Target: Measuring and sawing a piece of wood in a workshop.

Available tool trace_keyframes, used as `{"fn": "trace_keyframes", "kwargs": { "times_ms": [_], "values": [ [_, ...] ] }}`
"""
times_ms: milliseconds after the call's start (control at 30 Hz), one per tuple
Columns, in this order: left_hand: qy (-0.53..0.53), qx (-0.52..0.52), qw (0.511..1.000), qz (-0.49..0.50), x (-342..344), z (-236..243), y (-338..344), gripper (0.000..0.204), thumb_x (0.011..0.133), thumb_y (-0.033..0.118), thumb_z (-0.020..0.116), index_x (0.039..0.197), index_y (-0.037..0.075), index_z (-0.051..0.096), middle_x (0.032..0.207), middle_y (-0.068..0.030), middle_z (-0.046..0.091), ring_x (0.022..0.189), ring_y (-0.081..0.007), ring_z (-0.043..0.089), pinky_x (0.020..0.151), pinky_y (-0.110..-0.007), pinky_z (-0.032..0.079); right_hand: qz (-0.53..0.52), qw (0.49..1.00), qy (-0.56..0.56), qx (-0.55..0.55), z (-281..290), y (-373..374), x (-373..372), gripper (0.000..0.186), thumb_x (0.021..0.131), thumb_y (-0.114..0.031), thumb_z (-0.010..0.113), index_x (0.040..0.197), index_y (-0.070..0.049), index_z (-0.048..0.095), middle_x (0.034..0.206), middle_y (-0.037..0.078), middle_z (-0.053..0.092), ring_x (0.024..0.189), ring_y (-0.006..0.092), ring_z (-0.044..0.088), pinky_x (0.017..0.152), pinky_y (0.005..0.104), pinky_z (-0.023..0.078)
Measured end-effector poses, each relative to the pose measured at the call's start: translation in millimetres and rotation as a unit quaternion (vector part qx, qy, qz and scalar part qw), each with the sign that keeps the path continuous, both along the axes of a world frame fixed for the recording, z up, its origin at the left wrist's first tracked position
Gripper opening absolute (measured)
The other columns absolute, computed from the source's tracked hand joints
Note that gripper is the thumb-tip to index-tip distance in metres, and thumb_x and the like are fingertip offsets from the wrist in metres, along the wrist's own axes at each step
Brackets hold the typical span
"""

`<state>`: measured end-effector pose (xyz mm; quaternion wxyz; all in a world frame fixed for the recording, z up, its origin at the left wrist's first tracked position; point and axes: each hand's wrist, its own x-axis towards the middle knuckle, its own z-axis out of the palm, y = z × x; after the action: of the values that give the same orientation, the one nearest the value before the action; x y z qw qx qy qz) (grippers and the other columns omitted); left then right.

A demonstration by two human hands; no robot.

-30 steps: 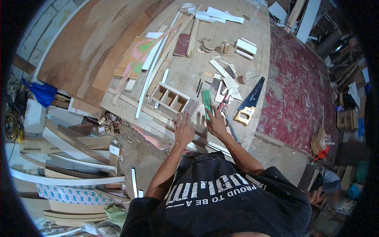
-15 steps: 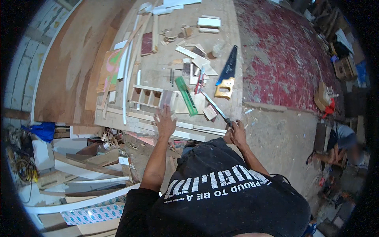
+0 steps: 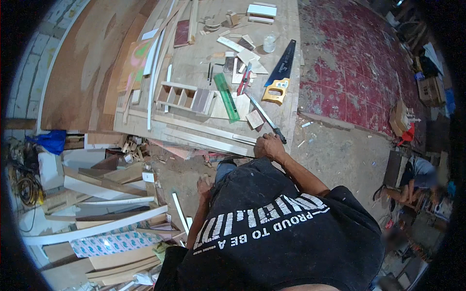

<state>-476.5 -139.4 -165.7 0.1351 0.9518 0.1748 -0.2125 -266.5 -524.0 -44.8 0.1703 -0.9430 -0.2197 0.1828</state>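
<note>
My right hand [image 3: 270, 146] is at the near edge of the wooden worktable [image 3: 194, 53], fingers curled by the ends of pale wooden strips [image 3: 208, 140]; what they hold, if anything, is hidden. Close to it lies a narrow silvery tool with a black handle [image 3: 266, 114]. My left hand [image 3: 205, 188] hangs low beside my body, below the table edge, its fingers indistinct. A small wooden frame with compartments [image 3: 183, 97] sits on the table, a green ruler-like strip [image 3: 227, 97] to its right. Farther right lies a handsaw [image 3: 280, 77] with a yellow handle.
Wood offcuts [image 3: 245, 56], a red cutter-like tool [image 3: 244, 80] and a clear jar [image 3: 269, 43] occupy the table. Curved boards [image 3: 107, 189] are piled at lower left. A large plywood sheet [image 3: 87, 63] stands left. Another person [image 3: 417, 174] crouches at the right.
My left hand has left the compartment frame and dropped back beside my body. My right hand has shifted left along the table edge, away from the silvery tool's black handle.
</note>
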Motion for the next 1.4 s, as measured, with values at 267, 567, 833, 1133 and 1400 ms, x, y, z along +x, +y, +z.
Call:
{"fn": "trace_keyframes", "kwargs": {
  "times_ms": [267,567,833,1133,1400],
  "values": [
    [-0.15,-0.302,0.888,0.314,-103.8,-59.0,33.7,0.056,0.084,0.043,0.07,0.107,-0.008,0.066,0.102,-0.0295,0.068,0.095,-0.0453,0.066,0.084,-0.049,0.052,-0.043,0.996,0.022,0.071,6.8,11.6,-10.1,0.021,0.083,-0.02,0.06,0.101,-0.012,0.067,0.105,0.011,0.061,0.109,0.0323,0.057,0.092,0.0512,0.043],
    [-0.173,-0.218,0.959,-0.06,159.8,103.7,-27.1,0.028,0.087,0.013,0.064,0.11,-0.003,0.067,0.1,-0.0276,0.068,0.097,-0.0437,0.065,0.083,-0.046,0.051,-0.283,0.946,-0.08,0.138,-19.4,-14.6,-40.6,0.03,0.085,-0.019,0.069,0.111,-0.006,0.066,0.109,0.015,0.062,0.103,0.0374,0.059,0.086,0.0458,0.049],
    [-0.115,-0.238,0.905,-0.334,251.6,133.1,-101.3,0.038,0.088,0.014,0.066,0.124,0.0,0.061,0.11,-0.0196,0.057,0.103,-0.0395,0.06,0.09,-0.046,0.05,-0.541,0.806,-0.002,0.24,-49.1,-15.5,-80.2,0.031,0.086,-0.018,0.066,0.109,0.003,0.07,0.096,0.018,0.073,0.085,0.026,0.071,0.078,0.0355,0.055],
    [-0.068,-0.203,0.884,-0.416,264.6,118.1,-107.3,0.017,0.086,0.01,0.066,0.099,0.0,0.066,0.101,-0.0187,0.058,0.098,-0.0382,0.06,0.085,-0.047,0.05,-0.588,0.759,-0.021,0.281,-65.9,1.8,-80.4,0.031,0.085,-0.019,0.067,0.107,0.003,0.072,0.088,0.017,0.074,0.076,0.0213,0.071,0.072,0.0323,0.055],
    [-0.089,-0.206,0.88,-0.419,264.6,104.2,-105.7,0.014,0.085,0.011,0.067,0.093,0.0,0.067,0.096,-0.0193,0.06,0.091,-0.0389,0.061,0.081,-0.046,0.051,-0.527,0.811,0.012,0.254,-59.2,-5.9,-75.2,0.029,0.083,-0.02,0.066,0.097,0.004,0.074,0.076,0.018,0.073,0.068,0.0205,0.07,0.066,0.0337,0.054]
  ]
}}
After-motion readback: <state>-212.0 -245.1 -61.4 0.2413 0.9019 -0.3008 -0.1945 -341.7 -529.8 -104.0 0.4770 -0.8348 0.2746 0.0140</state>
